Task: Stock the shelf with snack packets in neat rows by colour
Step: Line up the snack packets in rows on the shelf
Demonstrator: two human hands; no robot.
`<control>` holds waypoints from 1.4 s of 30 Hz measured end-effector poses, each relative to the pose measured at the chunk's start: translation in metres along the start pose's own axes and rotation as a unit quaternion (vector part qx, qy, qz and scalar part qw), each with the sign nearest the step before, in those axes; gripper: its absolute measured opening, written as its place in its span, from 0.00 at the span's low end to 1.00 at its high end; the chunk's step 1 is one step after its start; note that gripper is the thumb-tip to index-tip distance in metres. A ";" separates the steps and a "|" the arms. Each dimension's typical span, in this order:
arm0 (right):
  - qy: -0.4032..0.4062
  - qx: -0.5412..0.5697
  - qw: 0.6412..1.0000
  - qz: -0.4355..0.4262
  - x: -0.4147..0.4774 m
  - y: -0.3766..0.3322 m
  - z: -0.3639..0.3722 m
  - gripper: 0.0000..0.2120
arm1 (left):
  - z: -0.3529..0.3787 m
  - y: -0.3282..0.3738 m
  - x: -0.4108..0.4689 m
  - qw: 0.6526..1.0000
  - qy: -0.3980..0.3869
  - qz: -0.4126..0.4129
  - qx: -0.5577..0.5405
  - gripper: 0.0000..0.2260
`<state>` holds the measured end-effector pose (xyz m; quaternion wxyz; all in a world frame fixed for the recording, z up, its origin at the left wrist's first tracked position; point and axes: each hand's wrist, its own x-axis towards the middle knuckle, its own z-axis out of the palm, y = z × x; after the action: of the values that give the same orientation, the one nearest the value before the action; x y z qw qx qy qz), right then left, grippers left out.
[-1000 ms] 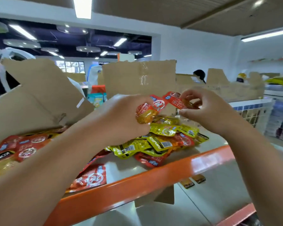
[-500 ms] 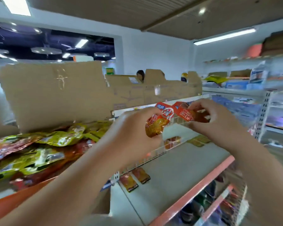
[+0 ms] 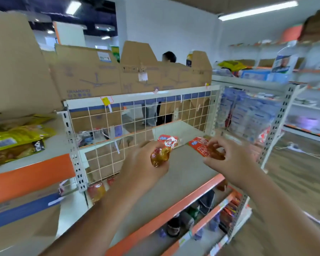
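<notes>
Right now I count two red snack packets (image 3: 166, 142) over the grey shelf (image 3: 185, 174): my left hand (image 3: 146, 163) curls its fingers (image 3: 148, 146) round one, and my right hand (image 3: 229, 157) pinches the second packet (image 3: 199, 146) at its 3 o'clock.

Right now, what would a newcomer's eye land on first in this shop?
Two bare hands at centre: the left hand grips a red snack packet, the right hand pinches a second red packet, both above a grey shelf with an orange edge. At far left lies a heap of yellow packets; brown cardboard boxes stand behind, above the wire grid.
</notes>
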<state>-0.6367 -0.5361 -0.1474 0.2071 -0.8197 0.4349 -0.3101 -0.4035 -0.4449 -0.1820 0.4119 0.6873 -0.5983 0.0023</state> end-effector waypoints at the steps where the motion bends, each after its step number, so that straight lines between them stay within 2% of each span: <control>1: -0.011 -0.002 1.000 0.003 0.007 0.008 0.009 0.15 | 0.010 -0.010 0.003 1.000 -0.003 -0.011 0.002 0.19; 8: -0.111 -0.049 0.992 0.039 0.072 0.049 0.096 0.19 | 0.081 -0.100 0.021 0.994 -0.030 -0.090 0.046 0.22; 12: -0.169 -0.078 0.982 0.040 0.103 0.073 0.143 0.22 | 0.121 -0.144 0.024 0.981 -0.078 -0.147 0.100 0.26; 15: -0.214 -0.113 0.969 0.040 0.119 0.093 0.178 0.22 | 0.143 -0.165 0.020 0.969 -0.113 -0.158 0.151 0.26; 19: -0.280 -0.142 0.949 0.036 0.142 0.119 0.228 0.18 | 0.159 -0.185 0.014 0.963 -0.105 -0.183 0.170 0.23; 24: -0.286 -0.089 0.952 0.056 0.170 0.137 0.283 0.17 | 0.187 -0.212 0.017 0.953 -0.054 -0.214 0.206 0.20; 26: -0.298 -0.074 0.951 0.025 0.181 0.143 0.292 0.14 | 0.198 -0.216 0.015 0.951 -0.022 -0.216 0.222 0.19; 29: -0.298 -0.119 0.941 -0.110 0.194 0.163 0.293 0.12 | 0.211 -0.212 0.007 0.951 -0.028 -0.190 0.243 0.18; 31: -0.311 -0.162 0.911 -0.219 0.198 0.178 0.294 0.18 | 0.217 -0.202 0.003 0.946 -0.052 -0.191 0.257 0.20; 34: -0.330 -0.176 0.877 -0.301 0.207 0.191 0.305 0.26 | 0.225 -0.199 0.007 0.937 -0.043 -0.231 0.257 0.20; 37: -0.320 -0.171 0.873 -0.327 0.223 0.196 0.329 0.32 | 0.233 -0.207 0.017 0.919 -0.026 -0.258 0.297 0.20; 40: -0.349 -0.176 0.861 -0.326 0.236 0.189 0.352 0.38 | 0.234 -0.219 0.032 0.905 -0.008 -0.299 0.303 0.23; 42: -0.348 -0.163 0.860 -0.334 0.241 0.182 0.362 0.36 | 0.233 -0.226 0.039 0.894 -0.004 -0.315 0.320 0.23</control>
<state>-0.3908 -0.8108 -0.4403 0.0922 -0.9924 0.0788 0.0204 -0.3200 -0.6225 -0.4443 0.1464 0.9343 -0.3191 0.0615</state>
